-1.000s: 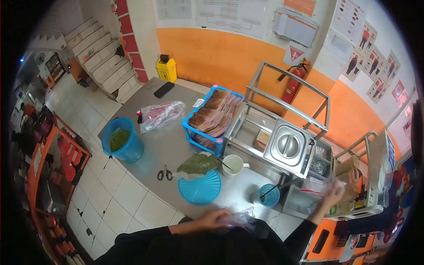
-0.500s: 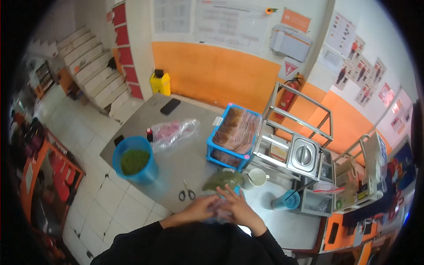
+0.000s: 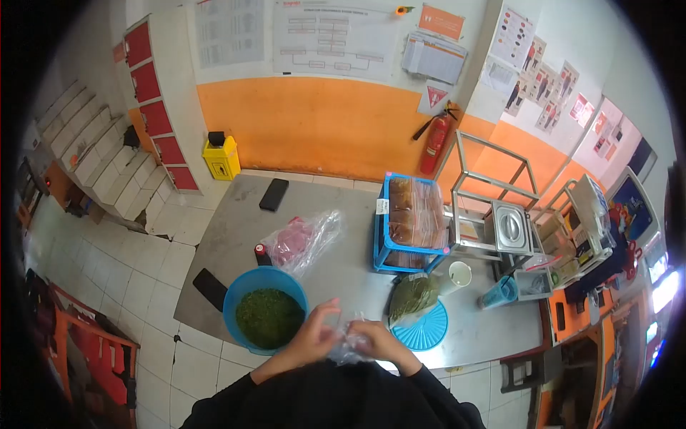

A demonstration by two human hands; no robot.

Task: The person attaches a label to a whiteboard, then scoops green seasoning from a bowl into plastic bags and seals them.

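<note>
A clear plastic bag [image 3: 348, 349] is bunched up close to my body, over the near table edge. My right hand [image 3: 379, 339] is closed on it, fingers curled. My left hand [image 3: 313, 337] is at its left side, thumb and index finger apart; whether its lower fingers touch the plastic I cannot tell. Left of it stands a blue bucket [image 3: 230, 314] with shredded green stuff [image 3: 268, 318] inside. To the right, a clear bag of green contents [image 3: 414, 297] lies against a round blue ribbed lid [image 3: 420, 330].
On the steel table [image 3: 350, 250] are a bag with pink contents [image 3: 293, 239], a red-capped bottle [image 3: 261, 254], two dark phone-like objects [image 3: 274, 194], a blue crate [image 3: 389, 256] of brown packets, a white cup [image 3: 456, 277] and a blue tumbler [image 3: 500, 292]. A metal rack [image 3: 493, 193] stands right.
My view has shifted, bringing the bucket nearer my left hand. My hands have moved apart, and the left fingers have spread. The blue lid is now uncovered; the scissors no longer show.
</note>
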